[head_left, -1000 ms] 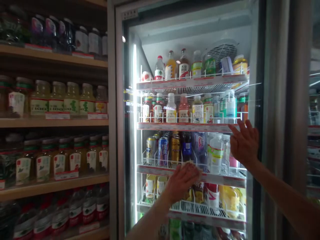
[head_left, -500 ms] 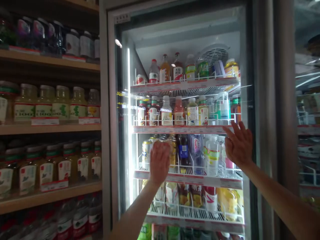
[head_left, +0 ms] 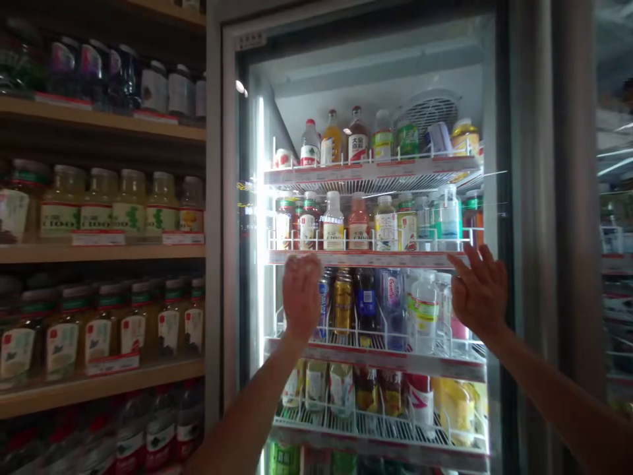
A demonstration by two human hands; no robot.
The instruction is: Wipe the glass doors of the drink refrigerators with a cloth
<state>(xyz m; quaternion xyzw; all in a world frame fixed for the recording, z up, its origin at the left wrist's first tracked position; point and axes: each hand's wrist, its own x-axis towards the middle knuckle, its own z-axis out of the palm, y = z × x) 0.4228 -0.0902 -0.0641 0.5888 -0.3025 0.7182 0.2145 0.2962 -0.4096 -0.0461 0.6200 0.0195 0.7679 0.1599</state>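
My left hand (head_left: 302, 298) is raised in front of the glass door (head_left: 390, 72) of a lit drinks fridge, over the left part of its third shelf. Its fingers are bent together, and what they hold, if anything, is hidden. Farther right, my right hand (head_left: 479, 290) is held up by the door's right side, below the second shelf's edge, fingers apart and nothing in them. Whether either hand touches the glass I cannot tell. Behind the door, a gold can (head_left: 343, 302), a dark bottle with a blue label (head_left: 366, 300) and a clear bottle (head_left: 424, 310) stand between the hands.
Wooden shelves (head_left: 101, 252) with rows of bottled drinks (head_left: 132, 204) run along the left. A metal door frame (head_left: 531, 198) borders the fridge on the right, and beyond it is another glass front (head_left: 613, 264). Higher fridge shelves hold several bottles (head_left: 357, 135).
My left hand has moved left and slightly up across the door, uncovering the gold can. My right hand stays in nearly the same place against the fridge. The view has shifted slightly.
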